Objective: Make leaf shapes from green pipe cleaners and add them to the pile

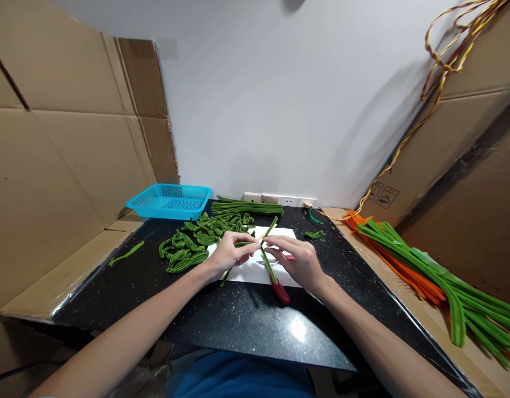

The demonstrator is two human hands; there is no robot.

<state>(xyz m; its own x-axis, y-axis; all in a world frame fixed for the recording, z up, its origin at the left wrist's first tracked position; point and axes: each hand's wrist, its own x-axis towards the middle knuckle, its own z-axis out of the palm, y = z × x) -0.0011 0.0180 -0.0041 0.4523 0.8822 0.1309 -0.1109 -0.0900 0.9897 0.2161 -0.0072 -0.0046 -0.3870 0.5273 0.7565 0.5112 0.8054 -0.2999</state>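
Observation:
Over a white sheet [246, 272], my left hand [234, 254] pinches green fuzzy chenille stems [270, 266] between thumb and fingertips. My right hand [296, 258] meets it from the other side, its thumb and fingers closed on the stems where they cross. One stem slants from above the fingertips down toward me. Beneath it lies a tool with a red handle [281, 293]; its metal part is mostly hidden. Left of the sheet, many green chenille loops [184, 249] lie in a pile. Behind the sheet rests a bundle of straight green stems [246, 208].
A blue plastic basket [172, 213] stands at the back left. Green stems [429, 265] and orange stems [408, 279] lie on cardboard at the right. A single loop [313, 235] and a loose green strip [127, 254] rest on the black table [230, 320]. Sockets [289, 202] line the wall.

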